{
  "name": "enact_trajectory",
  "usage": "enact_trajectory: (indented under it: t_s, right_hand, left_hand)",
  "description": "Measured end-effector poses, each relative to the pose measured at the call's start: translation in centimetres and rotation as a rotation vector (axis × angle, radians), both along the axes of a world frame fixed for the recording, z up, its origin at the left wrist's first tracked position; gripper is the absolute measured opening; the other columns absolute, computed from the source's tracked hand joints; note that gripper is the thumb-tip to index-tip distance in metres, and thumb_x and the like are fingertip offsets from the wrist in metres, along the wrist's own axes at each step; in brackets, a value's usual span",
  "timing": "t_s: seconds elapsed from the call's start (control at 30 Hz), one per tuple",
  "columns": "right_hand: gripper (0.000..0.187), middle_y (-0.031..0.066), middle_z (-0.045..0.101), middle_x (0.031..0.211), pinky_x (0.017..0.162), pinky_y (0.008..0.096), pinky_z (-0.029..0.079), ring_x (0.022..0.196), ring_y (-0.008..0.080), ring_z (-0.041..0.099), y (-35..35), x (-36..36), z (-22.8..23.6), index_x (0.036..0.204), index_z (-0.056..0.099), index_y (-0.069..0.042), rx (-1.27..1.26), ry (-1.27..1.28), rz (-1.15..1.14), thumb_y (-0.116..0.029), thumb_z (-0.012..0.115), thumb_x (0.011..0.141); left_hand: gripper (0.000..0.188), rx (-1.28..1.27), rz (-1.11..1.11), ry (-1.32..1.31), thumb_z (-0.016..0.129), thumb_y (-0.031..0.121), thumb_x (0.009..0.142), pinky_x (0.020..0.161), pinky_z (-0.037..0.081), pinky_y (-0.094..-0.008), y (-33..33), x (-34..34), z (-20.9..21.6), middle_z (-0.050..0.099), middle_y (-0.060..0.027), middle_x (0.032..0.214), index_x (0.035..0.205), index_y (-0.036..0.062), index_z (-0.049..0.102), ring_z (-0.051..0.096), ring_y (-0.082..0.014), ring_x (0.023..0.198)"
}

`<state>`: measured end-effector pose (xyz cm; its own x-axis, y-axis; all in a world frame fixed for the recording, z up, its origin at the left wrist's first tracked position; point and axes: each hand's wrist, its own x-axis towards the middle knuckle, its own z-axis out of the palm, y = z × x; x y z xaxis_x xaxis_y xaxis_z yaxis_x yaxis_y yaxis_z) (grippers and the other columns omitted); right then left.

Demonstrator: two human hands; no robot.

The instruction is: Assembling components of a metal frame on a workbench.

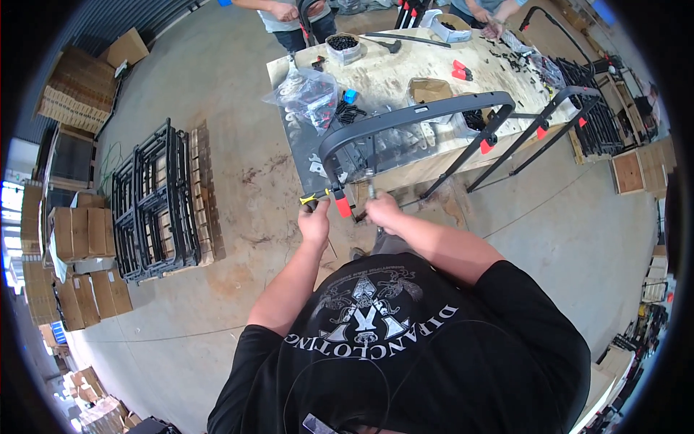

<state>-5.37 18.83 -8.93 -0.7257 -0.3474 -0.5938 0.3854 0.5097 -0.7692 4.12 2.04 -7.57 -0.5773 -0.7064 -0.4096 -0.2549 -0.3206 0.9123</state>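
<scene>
From here I see the left hand closed around a yellow-and-black tool; the right hand grips a metal tool; between them I make out a red clip low on the bent black frame, which arches over the near edge of the wooden table

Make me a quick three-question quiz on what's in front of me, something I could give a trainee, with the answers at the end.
1. Which hand holds the yellow tool?
2. True or false: black frames are stacked on the wooden pallet at the left.
3. What colour is the fitting at the near left end of the curved black bar? (a) blue (b) red (c) white

Key: 1. The left hand. 2. True. 3. b.
</scene>
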Motion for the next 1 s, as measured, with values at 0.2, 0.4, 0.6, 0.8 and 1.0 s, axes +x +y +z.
enact_trajectory:
  t_s: [0.2, 0.4, 0.6, 0.8, 1.0]
  right_hand:
    - [0.015, 0.0082, 0.054, 0.072, 0.048, 0.0364, 0.048, 0.056, 0.0191, 0.055, 8.8, 0.5, -1.1, 0.103, 0.05, 0.0, -0.255, -0.151, -0.284, -0.004, 0.055, 0.09]
    - [0.009, 0.0081, 0.056, 0.074, 0.054, 0.0376, 0.051, 0.058, 0.0209, 0.057, 19.1, 1.8, 0.2, 0.097, 0.053, -0.002, -0.054, -0.171, -0.505, -0.003, 0.052, 0.089]
    - [0.036, 0.0065, 0.059, 0.076, 0.056, 0.0341, 0.047, 0.065, 0.0173, 0.059, 21.8, 1.1, 3.5, 0.118, 0.059, -0.002, 0.142, 0.163, -0.305, -0.024, 0.064, 0.09]
    - [0.059, 0.0039, 0.066, 0.103, 0.068, 0.0288, 0.046, 0.089, 0.0118, 0.058, 13.3, -0.2, 14.1, 0.138, 0.056, -0.008, -0.388, -0.024, -0.088, -0.044, 0.069, 0.093]
    - [0.039, 0.0039, 0.067, 0.11, 0.08, 0.0282, 0.048, 0.097, 0.0115, 0.059, 12.2, -4.1, 14.9, 0.132, 0.064, -0.008, -0.733, -0.022, -0.371, -0.034, 0.054, 0.104]
  left_hand:
    - [0.021, 0.291, -0.104, -0.094, 0.081, 0.015, 0.08, 0.046, 0.035, -0.0294, -1.3, -0.9, 2.6, 0.056, 0.0023, 0.071, 0.088, 0.0102, 0.063, 0.045, -0.0095, 0.052]
    - [0.026, 0.18, 0.013, -0.24, 0.079, 0.022, 0.086, 0.043, 0.037, -0.0299, -3.9, 0.8, 2.8, 0.047, -0.0002, 0.065, 0.088, 0.0085, 0.057, 0.043, -0.013, 0.047]
    - [0.023, -0.137, -0.19, 0.109, 0.066, 0.015, 0.097, 0.054, 0.048, -0.0276, -0.5, 4.2, 6.7, 0.057, -0.0029, 0.076, 0.108, -0.0048, 0.06, 0.054, -0.0106, 0.06]
    - [0.03, -0.198, -0.706, 0.199, 0.062, 0.012, 0.1, 0.058, 0.051, -0.0255, 9.2, -3.0, 17.0, 0.065, -0.0055, 0.08, 0.123, -0.0071, 0.061, 0.062, -0.0102, 0.066]
    - [0.026, -0.766, -0.748, 0.385, 0.066, 0.009, 0.093, 0.066, 0.054, -0.0292, 16.5, -8.6, 15.8, 0.069, -0.0086, 0.087, 0.116, -0.0034, 0.065, 0.065, -0.0131, 0.071]
